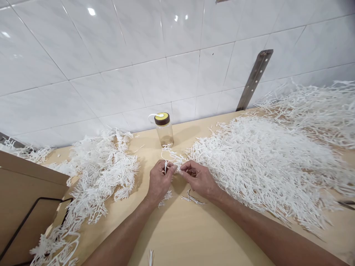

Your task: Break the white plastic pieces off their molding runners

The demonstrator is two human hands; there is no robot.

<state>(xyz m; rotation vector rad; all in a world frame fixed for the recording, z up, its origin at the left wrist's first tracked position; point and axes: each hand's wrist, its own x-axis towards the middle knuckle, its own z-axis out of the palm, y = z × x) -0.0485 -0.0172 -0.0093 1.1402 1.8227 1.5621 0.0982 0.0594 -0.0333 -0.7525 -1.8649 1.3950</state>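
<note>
My left hand (161,179) pinches a thin white string (165,163) between thumb and fingers, with a short knotted bit sticking up. Close on its right, my right hand (198,178) has thumb and forefinger pressed together at the same strands. A loose knotted length of white string (176,157) trails beyond my fingertips towards the bottle. What exactly lies between the fingertips is too small to make out. Below my hands a few short loose strands (193,200) rest on the table.
A large heap of short white strands (266,162) spreads on the right. Knotted white strings (105,166) pile up on the left, beside a cardboard box (24,199). A clear bottle with yellow lid (164,129) stands near the tiled wall (149,85). A metal bracket (254,79) leans there.
</note>
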